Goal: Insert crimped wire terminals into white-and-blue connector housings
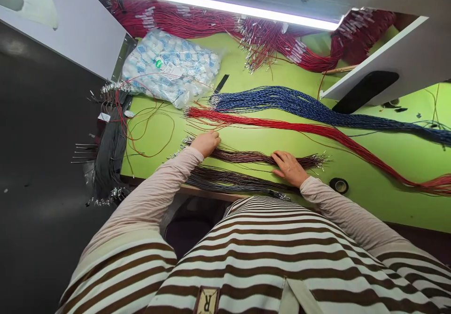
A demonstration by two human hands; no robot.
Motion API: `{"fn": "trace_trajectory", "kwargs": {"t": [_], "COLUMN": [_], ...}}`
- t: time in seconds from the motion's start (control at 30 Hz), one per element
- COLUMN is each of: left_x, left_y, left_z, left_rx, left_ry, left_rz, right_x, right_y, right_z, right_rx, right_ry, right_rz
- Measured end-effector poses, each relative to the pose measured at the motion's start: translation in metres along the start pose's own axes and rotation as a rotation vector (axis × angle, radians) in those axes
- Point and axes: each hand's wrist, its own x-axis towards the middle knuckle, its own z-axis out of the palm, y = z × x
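Head cam: our left hand [206,143] and right hand [289,168] lie open on a dark maroon twisted-wire bundle [259,156] - keeping it straight, no grip.

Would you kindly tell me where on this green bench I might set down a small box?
Bare green bench lies right of the tape roll, below the red wire bundle, towards the front edge. It is crowded around the left hand and right hand, which rest at the brown wire bundle.

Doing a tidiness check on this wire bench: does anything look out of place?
Yes: some loose red wires loop untidily across the green workbench and over the plastic bag of white packets, unlike the straight red wire bundle laid out nearby.
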Motion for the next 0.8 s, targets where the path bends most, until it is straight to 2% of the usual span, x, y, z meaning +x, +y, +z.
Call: {"fn": "trace_trajectory", "kwargs": {"t": [0.2,0.33,0.53,0.63,0.8], "left_x": [-0.018,-0.028,-0.045,-0.044,-0.026], "left_y": [-0.021,-0.016,-0.007,-0.013,-0.022], "left_z": [0.007,0.015,0.029,0.038,0.046], "left_rx": [0.062,0.069,-0.002,-0.056,-0.075], "left_ry": [-0.030,-0.027,0.066,0.094,0.123], "left_rz": [-0.035,-0.040,0.051,0.029,0.012], "right_x": [-0.004,-0.003,-0.013,-0.016,-0.013], "right_y": [0.009,0.012,0.020,0.026,0.038], "right_z": [0.013,0.012,0.014,0.013,0.008], "right_rx": [-0.047,-0.073,-0.079,-0.071,-0.074], "right_ry": [0.005,0.025,0.058,0.013,-0.033], "right_rz": [0.016,-0.013,0.014,0.035,0.043]}}
